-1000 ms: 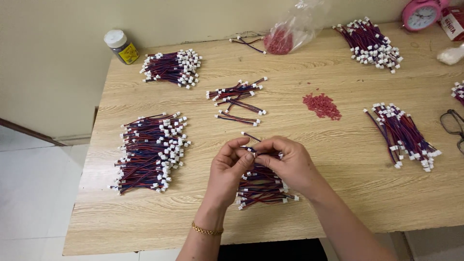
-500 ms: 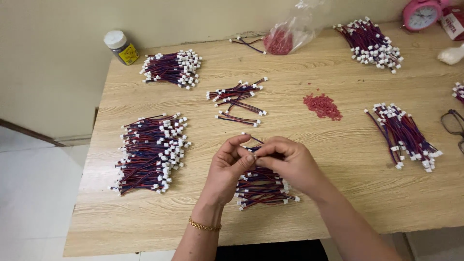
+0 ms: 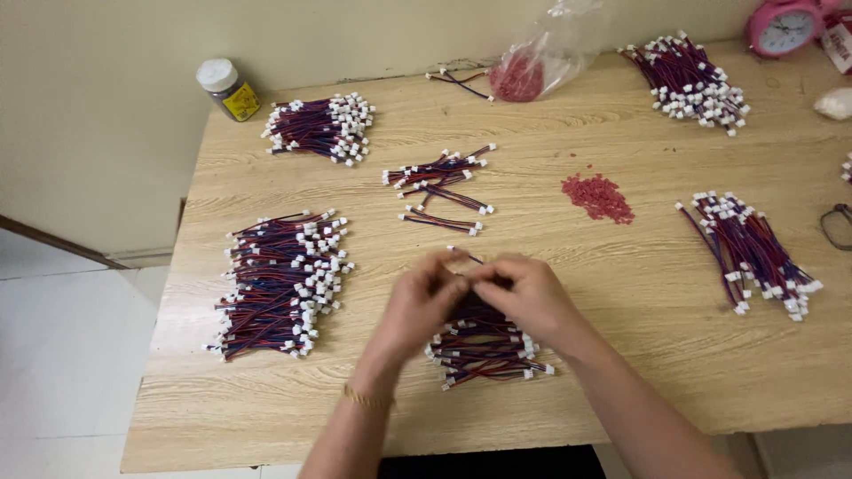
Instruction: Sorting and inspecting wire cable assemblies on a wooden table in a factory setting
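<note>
My left hand [image 3: 417,306] and my right hand [image 3: 525,297] meet fingertip to fingertip over the wooden table [image 3: 577,372]. Together they pinch one short red-and-blue wire lead with a white connector [image 3: 463,256], whose end sticks out above the fingers. Right under the hands lies a small bundle of the same leads [image 3: 486,348]. A few loose leads [image 3: 439,191] lie just beyond the hands. A little heap of small red parts [image 3: 599,196] sits to the right of them.
Large bundles of leads lie at the left [image 3: 280,284], back left [image 3: 319,129], back right [image 3: 688,82] and right [image 3: 754,253]. A small jar [image 3: 227,89], a clear bag of red parts [image 3: 532,66], a pink alarm clock [image 3: 785,27] and glasses [image 3: 836,226] line the edges.
Both hands have stayed in the same spot over the small bundle; only the fingers have shifted slightly on the lead.
</note>
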